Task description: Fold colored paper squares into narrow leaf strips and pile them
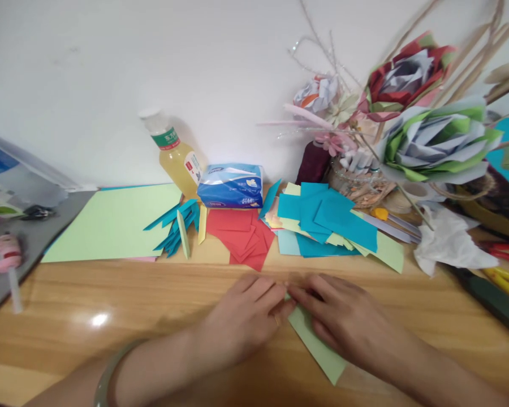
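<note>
A light green strip of paper (318,345) lies slanted on the wooden table under my hands, its lower end free. My left hand (248,311) has its fingers curled together at the paper's upper end. From the other side my right hand (343,308) pinches the same end, its fingers bent over the paper's right edge. The fingertips of both hands almost meet there, and they hide the upper end. Beyond them lie red paper pieces (241,234), a pile of blue paper pieces (335,215) and several folded blue strips (180,226).
Large green sheets (110,226) lie at left, near a pink glue gun (4,257) on a grey mat. A bottle of yellow drink (176,161) and a tissue pack (231,186) stand by the wall. Paper flowers (439,138), a crumpled tissue (449,240) and yellow-handled scissors (507,285) are at right.
</note>
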The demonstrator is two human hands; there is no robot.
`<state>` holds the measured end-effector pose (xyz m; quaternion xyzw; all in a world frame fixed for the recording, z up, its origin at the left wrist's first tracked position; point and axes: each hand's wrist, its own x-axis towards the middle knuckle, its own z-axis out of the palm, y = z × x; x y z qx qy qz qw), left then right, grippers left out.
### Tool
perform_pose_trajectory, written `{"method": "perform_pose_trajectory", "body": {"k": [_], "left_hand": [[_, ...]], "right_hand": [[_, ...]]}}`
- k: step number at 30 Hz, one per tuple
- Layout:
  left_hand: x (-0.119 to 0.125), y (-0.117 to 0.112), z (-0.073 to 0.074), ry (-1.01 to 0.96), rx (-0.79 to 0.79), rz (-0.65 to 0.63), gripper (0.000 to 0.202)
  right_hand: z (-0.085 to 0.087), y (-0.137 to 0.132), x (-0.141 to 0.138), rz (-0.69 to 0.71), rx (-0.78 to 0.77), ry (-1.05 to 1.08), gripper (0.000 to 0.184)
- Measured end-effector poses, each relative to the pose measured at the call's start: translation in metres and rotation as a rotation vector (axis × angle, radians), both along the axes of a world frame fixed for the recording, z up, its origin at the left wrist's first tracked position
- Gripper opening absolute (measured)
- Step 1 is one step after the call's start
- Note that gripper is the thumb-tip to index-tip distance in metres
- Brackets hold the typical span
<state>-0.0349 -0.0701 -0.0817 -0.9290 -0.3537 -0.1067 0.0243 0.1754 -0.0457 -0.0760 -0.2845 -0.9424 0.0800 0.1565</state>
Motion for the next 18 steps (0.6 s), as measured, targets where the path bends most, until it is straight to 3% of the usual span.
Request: {"method": "perform_pose_trajectory", "body": {"k": [5,10,18], "left_hand": [[-0.002,0.001,0.004,-0.004,0.003,-0.062,0.018],[-0.006,0.001,0.008,-0.006,0.026,-0.089,0.024],[-0.008,-0.001,0.007,-0.014,0.050,-0.091,0.026]], "right_hand": [[0.001,0.002,0.010,0.045,-0.017,0.061,0.028],[0.012,0.003,0.015,0.020,-0.151,0.048,0.030],[0.019,0.010,0.025,0.028,-0.160,0.088,0.028]]}}
